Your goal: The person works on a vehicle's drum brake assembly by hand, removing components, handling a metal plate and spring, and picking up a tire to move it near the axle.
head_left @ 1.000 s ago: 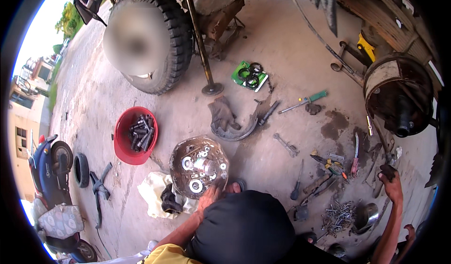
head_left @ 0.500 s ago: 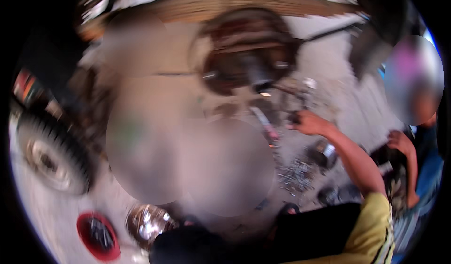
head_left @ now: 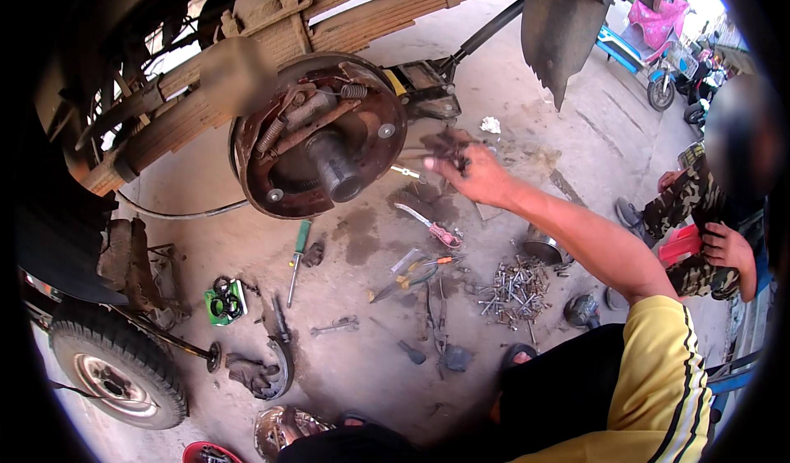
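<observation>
My right hand [head_left: 476, 172] reaches forward from a yellow sleeve, just right of an open brake assembly [head_left: 255, 167] beneath a vehicle. Its fingertips look dark and are smeared by motion. Whether they hold anything, I cannot make out. Rusty springs and a dark metal spindle [head_left: 333, 167] show on the assembly. On the ground below the hand lie a pink-handled tool [head_left: 440, 232], some pliers [head_left: 411, 278] and a green-handled screwdriver [head_left: 300, 245]. A pile of bolts [head_left: 514, 290] lies nearer to me, beside my forearm. My left hand is out of view.
Leaf springs [head_left: 395, 18] run above the assembly. A wheel [head_left: 115, 381] lies at the left, near a curved brake shoe [head_left: 281, 368] and a green box [head_left: 226, 302]. A red bowl [head_left: 206, 451] is at the bottom. Another person in camouflage trousers [head_left: 683, 200] sits at the right.
The view has swung, so the brake assembly now appears further left and lower. My right hand has moved up and left in the picture, closer to the assembly. The ground tools are sharper.
</observation>
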A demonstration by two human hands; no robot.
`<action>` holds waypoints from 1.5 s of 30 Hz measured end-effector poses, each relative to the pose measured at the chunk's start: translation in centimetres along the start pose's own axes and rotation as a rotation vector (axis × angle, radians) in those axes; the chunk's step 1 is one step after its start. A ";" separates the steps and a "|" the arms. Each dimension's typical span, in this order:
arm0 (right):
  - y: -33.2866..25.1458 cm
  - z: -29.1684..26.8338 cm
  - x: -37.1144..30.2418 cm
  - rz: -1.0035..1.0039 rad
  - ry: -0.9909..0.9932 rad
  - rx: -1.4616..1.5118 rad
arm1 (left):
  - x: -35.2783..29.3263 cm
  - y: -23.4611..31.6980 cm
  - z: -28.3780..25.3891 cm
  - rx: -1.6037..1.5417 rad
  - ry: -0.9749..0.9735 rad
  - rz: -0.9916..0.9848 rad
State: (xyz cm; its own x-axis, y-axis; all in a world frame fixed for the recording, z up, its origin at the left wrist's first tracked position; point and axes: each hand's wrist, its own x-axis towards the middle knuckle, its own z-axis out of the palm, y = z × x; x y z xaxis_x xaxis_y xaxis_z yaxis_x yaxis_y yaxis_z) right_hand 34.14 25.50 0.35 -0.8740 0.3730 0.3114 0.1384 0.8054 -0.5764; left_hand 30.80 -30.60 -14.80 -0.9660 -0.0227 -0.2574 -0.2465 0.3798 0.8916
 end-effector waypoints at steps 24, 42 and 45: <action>-6.3 3.3 11.2 -0.523 0.618 -0.092 | 13.1 37.8 19.4 0.093 -0.379 1.433; -5.7 3.8 12.4 -0.511 0.722 -0.212 | 13.4 38.6 20.6 0.180 -0.113 1.600; -5.4 4.2 11.8 -0.553 0.675 -0.150 | 11.5 38.4 20.5 0.488 0.175 1.593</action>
State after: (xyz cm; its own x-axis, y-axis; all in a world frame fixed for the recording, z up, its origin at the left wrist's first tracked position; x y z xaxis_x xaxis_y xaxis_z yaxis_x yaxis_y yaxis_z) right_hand 21.12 23.56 3.95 -0.3794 0.0664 0.9228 -0.1220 0.9851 -0.1211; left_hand 11.80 2.65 8.86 -0.2156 0.5587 0.8009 0.9348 0.3552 0.0038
